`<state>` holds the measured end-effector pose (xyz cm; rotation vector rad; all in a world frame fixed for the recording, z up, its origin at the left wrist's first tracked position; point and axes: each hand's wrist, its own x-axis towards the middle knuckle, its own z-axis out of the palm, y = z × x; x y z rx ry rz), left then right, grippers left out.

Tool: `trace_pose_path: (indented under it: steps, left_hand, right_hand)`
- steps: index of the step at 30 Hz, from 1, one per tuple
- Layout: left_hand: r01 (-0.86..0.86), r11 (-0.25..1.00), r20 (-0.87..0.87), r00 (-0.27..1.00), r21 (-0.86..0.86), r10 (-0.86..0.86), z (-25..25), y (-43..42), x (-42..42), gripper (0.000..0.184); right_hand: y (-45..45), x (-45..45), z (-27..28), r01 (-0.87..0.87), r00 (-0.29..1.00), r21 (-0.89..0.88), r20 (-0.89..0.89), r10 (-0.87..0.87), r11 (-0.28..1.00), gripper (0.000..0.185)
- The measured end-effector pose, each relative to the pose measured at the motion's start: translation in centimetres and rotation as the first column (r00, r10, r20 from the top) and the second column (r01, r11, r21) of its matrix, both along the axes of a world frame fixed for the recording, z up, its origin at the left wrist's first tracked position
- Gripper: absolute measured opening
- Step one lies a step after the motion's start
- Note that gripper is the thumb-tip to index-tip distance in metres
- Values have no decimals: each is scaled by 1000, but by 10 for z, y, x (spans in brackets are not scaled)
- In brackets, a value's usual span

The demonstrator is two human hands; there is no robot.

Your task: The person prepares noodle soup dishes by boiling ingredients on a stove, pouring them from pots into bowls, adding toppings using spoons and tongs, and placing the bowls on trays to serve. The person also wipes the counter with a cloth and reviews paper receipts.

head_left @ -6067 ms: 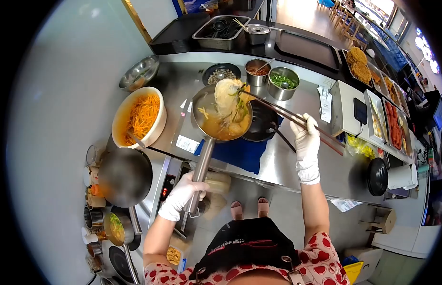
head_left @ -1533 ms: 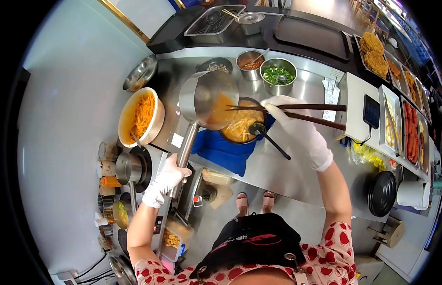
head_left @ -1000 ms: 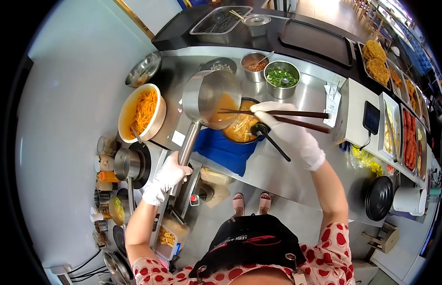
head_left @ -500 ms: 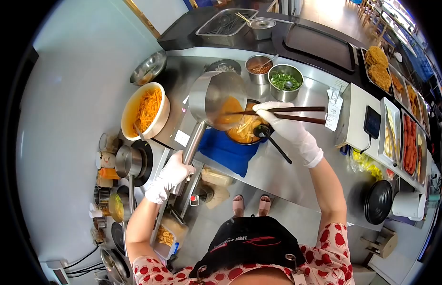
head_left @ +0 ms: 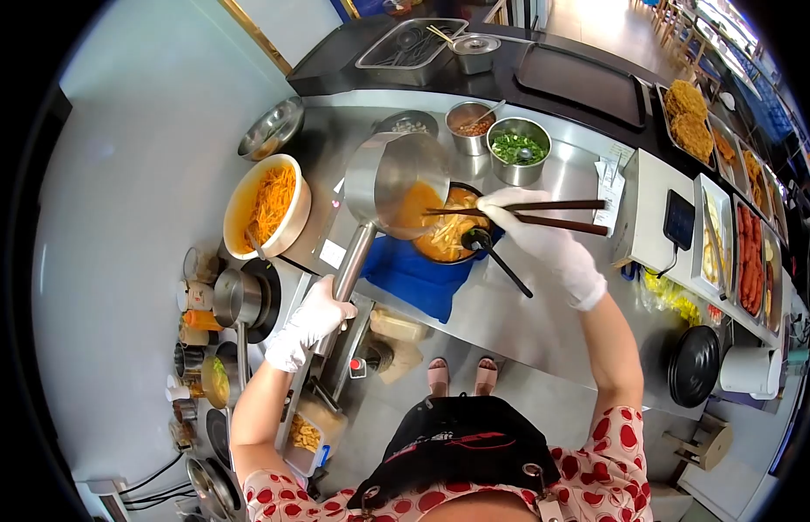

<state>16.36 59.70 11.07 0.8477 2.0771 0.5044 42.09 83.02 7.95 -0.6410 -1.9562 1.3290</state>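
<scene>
Wrapped round the handle of a steel saucepan [head_left: 368, 184], my gloved left hand [head_left: 316, 324] holds the pan tipped over a black bowl [head_left: 428, 254]. Orange broth shows inside the pan near its lower rim. Noodles [head_left: 453, 235] in orange broth fill the bowl, which stands on a blue cloth [head_left: 409, 283]. A pair of dark chopsticks [head_left: 562, 205] is gripped in my gloved right hand [head_left: 542, 242], with the tips between the pan's rim and the noodles. A black spoon [head_left: 509, 269] leans in the bowl, its handle toward me.
Behind the bowl stand a pot of chopped greens [head_left: 520, 144] and a smaller pot of reddish-brown topping [head_left: 472, 127]. To the left is a white bowl of shredded carrot [head_left: 283, 222]. Receipts [head_left: 608, 184] lie on the right; black lids [head_left: 694, 365] stack beyond.
My right hand has shifted slightly right and back from the pan, drawing the chopstick tips out toward the pan's rim. My left hand and the tilted saucepan stay nearly in place.
</scene>
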Motion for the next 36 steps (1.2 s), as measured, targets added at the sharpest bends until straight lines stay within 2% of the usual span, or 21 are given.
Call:
trace_pose_path:
  steps: [1,2,4,7,10,15,19,23,26,28,31,32,34,36]
  left_hand:
    - [-3,1000,7,1000,7,2,-1,-1,-1,39]
    - [-8,1000,16,1000,16,8,-2,-1,-2,39]
    - [-30,999,65,998,24,28,-4,-4,-1,38]
    - [-86,995,184,980,45,77,-4,-4,-1,35]
    - [-153,987,308,942,45,132,-3,-8,0,32]
    - [-321,945,536,809,57,242,3,-25,9,35]
    - [-423,903,618,730,74,291,4,-46,16,37]
    - [-495,864,669,674,95,313,2,-77,21,31]
    - [-560,824,675,642,88,364,5,-105,24,34]
    - [-594,798,697,615,102,369,7,-126,27,37]
    - [-650,749,717,581,125,385,13,-162,29,40]
    - [-684,717,740,550,131,389,12,-178,27,41]
    - [-736,661,771,504,148,388,17,-207,26,41]
    - [-796,586,784,459,154,418,19,-240,21,40]
  right_hand:
    - [0,13,7,25,1000,112,-9,-24,993,12]
    - [-4,26,20,46,999,0,-1,-46,999,13]
    - [0,47,33,85,995,63,50,-89,994,11]
    - [9,62,26,127,990,61,52,-130,990,10]
    - [12,62,8,123,992,-69,48,-120,990,11]
    - [7,38,-27,71,997,-28,22,-71,997,14]
    - [21,23,-49,113,992,-52,54,-110,992,14]
    - [26,12,-45,155,984,-55,102,-149,986,14]
    - [29,6,-37,130,985,-83,125,-120,988,14]
    - [30,3,-35,123,977,71,167,-133,990,15]
    - [23,6,-10,147,979,144,121,-165,979,17]
    - [16,11,9,156,966,231,165,-197,960,17]
    - [13,24,14,200,960,199,157,-233,959,17]
    - [11,32,6,233,950,258,144,-276,937,17]
